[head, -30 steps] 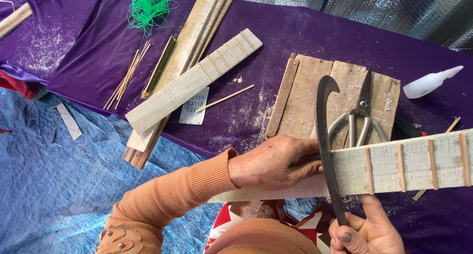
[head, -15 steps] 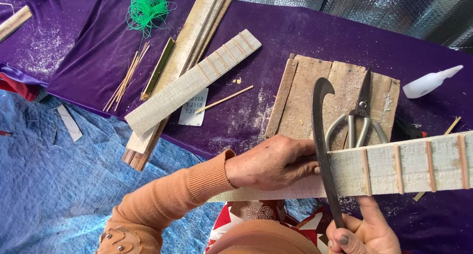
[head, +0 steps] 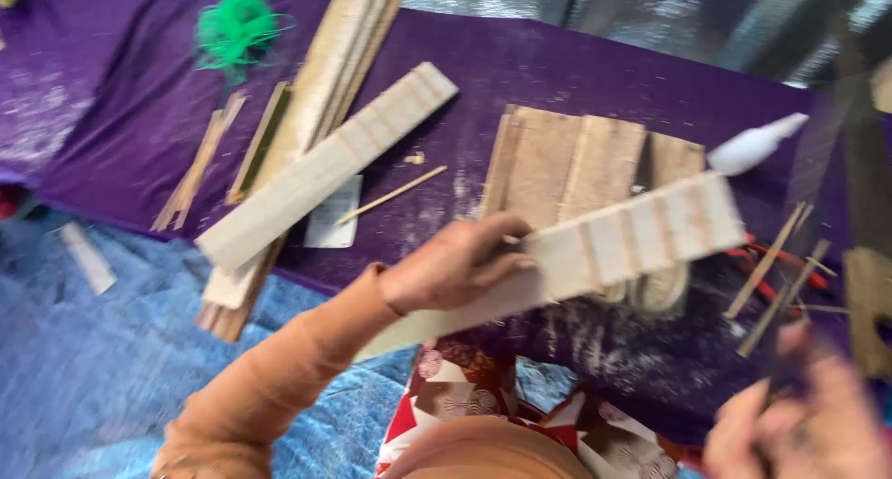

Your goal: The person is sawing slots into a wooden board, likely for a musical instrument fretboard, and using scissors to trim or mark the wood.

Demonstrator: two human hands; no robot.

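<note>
While left hand (head: 455,265) grips wooden slat (head: 595,251), right hand (head: 804,423) grip blurred, unreadable

I'm in a makeshift woodworking spot: my desk (head: 576,70) is draped in purple cloth dusted with sawdust, wooden slats (head: 325,163) piled upper left, a plank board (head: 567,163) centre, blue tarp (head: 84,367) lower left.

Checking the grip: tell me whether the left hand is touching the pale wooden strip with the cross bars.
Touching. The head view shows the left hand closed over the pale wooden strip, fingers lying across its top face.
</note>
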